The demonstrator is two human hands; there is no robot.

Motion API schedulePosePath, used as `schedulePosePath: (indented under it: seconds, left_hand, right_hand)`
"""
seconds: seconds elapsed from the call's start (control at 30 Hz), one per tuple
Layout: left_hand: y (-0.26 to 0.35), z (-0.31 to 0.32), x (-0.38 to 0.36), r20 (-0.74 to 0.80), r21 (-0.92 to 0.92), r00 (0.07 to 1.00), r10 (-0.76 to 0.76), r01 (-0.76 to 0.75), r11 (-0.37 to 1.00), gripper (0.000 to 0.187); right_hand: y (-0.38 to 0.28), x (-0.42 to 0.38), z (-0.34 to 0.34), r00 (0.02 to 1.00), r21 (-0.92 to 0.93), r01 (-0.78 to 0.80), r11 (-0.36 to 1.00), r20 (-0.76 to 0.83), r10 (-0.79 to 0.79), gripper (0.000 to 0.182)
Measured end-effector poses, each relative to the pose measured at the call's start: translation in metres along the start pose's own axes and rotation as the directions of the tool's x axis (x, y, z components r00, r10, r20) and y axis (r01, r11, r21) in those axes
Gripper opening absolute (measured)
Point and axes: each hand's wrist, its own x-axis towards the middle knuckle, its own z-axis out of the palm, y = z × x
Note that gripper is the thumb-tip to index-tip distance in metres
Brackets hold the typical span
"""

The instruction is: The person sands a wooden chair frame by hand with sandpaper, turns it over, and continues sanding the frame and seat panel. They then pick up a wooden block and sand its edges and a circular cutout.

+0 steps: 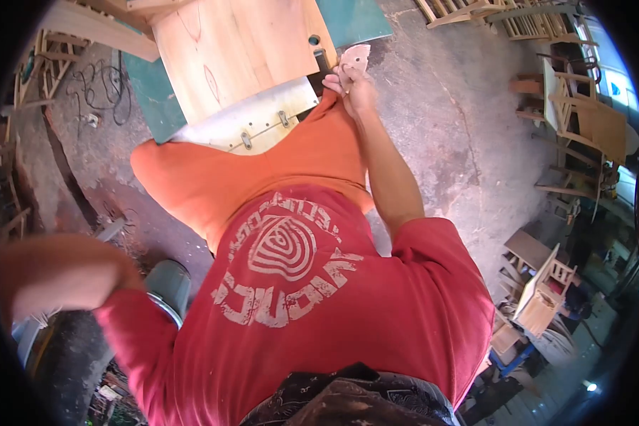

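My right hand (357,89) rests by my right knee, its fingers closed round a folded, pale pink piece of sandpaper (357,55) with a small dark hole in it. Just left of it is the machine table's edge, where a wide, light wooden board (234,53) lies with knots in its grain. My left arm is a blurred shape bent out to the left edge; the left hand itself lies outside the visible picture. Between my legs shows a pale metal plate (224,131) with two small metal fittings.
Green panels (153,96) flank the board. A grey bucket (169,280) stands by my left side. Cables (103,85) lie on the concrete floor (433,106). Wooden chair frames (575,113) and other furniture pieces (539,291) stand along the right.
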Motion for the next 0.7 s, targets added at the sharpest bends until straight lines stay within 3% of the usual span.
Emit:
schedulePosePath:
  seconds: [0.07,0.17,0.2,0.27,0.4,0.7]
  left_hand:
    - [0.001,-0.015,-0.007,-0.031,-0.021,0.999,-0.033,0.032,0.999,0.037]
    - [0.011,-0.028,-0.005,-0.069,-0.065,0.997,-0.023,0.019,0.998,0.038]
    - [0.017,-0.033,0.005,-0.086,-0.070,0.996,0.025,-0.031,0.997,0.038]
    - [0.026,-0.027,0.020,-0.145,-0.131,0.983,0.111,-0.131,0.983,0.038]
    - [0.035,0.002,0.020,-0.234,-0.306,0.962,0.140,-0.210,0.929,0.040]
    - [0.054,0.011,0.006,-0.312,-0.449,0.927,0.208,-0.337,0.828,0.043]
  right_hand:
    - [0.006,-0.005,0.005,1.000,-0.127,-0.005,0.992,-0.030,0.001,0.021]
    - [0.034,-0.008,-0.026,0.999,-0.046,0.012,0.999,-0.029,-0.014,0.016]
    - [0.052,0.003,-0.021,1.000,0.040,-0.010,0.999,0.026,0.009,0.015]
    - [0.045,-0.014,0.001,0.994,0.040,0.049,0.998,-0.099,-0.045,0.023]
    - [0.034,-0.010,-0.001,0.992,-0.003,0.073,0.997,-0.106,-0.073,0.021]
    - [0.038,-0.009,0.007,0.987,-0.067,0.121,0.990,-0.099,-0.128,0.027]
